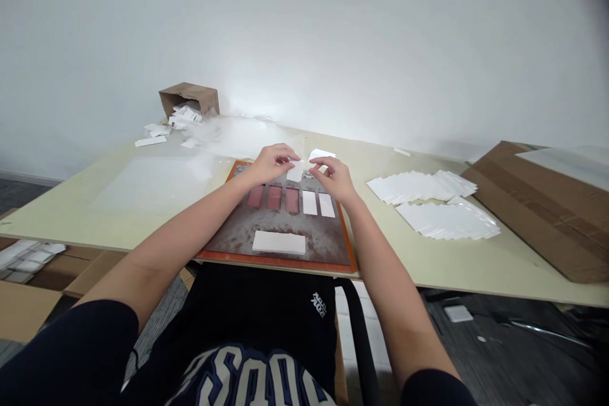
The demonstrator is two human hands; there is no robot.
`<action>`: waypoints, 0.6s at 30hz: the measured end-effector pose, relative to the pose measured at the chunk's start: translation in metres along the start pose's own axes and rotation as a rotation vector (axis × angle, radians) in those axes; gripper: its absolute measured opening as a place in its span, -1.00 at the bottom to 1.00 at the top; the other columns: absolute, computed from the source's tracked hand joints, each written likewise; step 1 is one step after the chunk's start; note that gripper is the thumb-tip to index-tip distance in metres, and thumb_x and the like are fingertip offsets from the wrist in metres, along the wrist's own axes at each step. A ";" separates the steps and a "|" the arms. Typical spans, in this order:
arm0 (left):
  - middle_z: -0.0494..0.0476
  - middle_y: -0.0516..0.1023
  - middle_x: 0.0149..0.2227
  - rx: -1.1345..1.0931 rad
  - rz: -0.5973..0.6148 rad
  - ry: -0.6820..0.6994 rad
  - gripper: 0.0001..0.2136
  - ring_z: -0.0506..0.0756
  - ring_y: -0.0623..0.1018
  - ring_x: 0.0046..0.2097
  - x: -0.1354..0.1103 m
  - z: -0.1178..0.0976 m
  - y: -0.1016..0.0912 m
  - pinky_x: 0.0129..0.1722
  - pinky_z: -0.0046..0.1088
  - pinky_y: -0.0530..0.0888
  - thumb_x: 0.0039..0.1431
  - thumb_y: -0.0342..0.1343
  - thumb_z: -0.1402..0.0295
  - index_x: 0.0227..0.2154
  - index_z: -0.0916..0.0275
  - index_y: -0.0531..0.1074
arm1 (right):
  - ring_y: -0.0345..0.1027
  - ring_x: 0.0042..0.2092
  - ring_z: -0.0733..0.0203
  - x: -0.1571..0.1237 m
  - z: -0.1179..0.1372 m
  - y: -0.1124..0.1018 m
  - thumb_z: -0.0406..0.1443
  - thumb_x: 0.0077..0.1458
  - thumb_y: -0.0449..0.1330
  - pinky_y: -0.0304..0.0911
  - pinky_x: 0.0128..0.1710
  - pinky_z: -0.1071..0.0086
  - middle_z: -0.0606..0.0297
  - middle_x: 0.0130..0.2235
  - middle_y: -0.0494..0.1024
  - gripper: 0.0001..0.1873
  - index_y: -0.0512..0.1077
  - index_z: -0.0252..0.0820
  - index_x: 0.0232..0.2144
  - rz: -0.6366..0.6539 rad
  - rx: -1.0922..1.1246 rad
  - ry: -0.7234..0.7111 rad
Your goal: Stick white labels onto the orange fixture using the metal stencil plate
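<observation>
My left hand and my right hand meet above the far end of an orange-edged board on the table. Between their pinched fingers they hold a small white card. On the board lies a row of slots: three reddish rectangles on the left and two white cards on the right. A longer white block rests nearer to me on the board. Another white piece lies just beyond my hands.
Fanned stacks of white packets lie right of the board. A flat cardboard sheet covers the table's right end. A tipped cardboard box spills white pieces at the back left, beside clear plastic film. Boxes with packets stand on the floor at left.
</observation>
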State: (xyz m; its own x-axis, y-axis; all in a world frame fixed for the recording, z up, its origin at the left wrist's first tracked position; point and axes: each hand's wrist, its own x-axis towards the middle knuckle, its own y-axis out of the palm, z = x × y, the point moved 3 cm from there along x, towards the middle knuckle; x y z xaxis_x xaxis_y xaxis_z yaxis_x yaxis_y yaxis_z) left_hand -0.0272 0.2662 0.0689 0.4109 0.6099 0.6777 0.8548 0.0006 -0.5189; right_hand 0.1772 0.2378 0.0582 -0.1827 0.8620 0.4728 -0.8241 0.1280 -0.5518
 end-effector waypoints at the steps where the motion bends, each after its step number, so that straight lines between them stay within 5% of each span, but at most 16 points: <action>1: 0.14 0.59 -0.24 -0.011 0.020 0.008 -0.86 0.03 0.56 -0.26 0.000 -0.003 0.001 -0.28 -0.45 0.52 0.09 0.18 0.34 -0.30 0.20 0.59 | 0.10 -0.53 0.38 0.000 0.001 0.001 -0.10 0.07 0.19 0.16 -0.42 0.40 0.26 -0.21 0.51 -0.65 0.53 -0.13 -0.14 -0.007 -0.011 -0.024; 18: 0.17 0.62 -0.20 -0.042 -0.009 0.007 -0.82 -0.01 0.57 -0.36 0.000 -0.011 0.003 -0.26 -0.46 0.55 0.10 0.21 0.28 -0.28 0.22 0.59 | 0.18 -0.58 0.38 0.002 -0.005 0.007 -0.04 -0.06 0.28 0.17 -0.53 0.42 0.29 -0.38 0.57 -0.66 0.56 -0.19 -0.37 -0.010 0.224 0.111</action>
State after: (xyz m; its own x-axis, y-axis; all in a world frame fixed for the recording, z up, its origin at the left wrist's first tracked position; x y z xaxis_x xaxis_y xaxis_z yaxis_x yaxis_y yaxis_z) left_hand -0.0212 0.2571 0.0730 0.4053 0.6044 0.6859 0.8710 -0.0276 -0.4905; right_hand 0.1737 0.2426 0.0519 -0.1240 0.9114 0.3925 -0.9260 0.0358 -0.3757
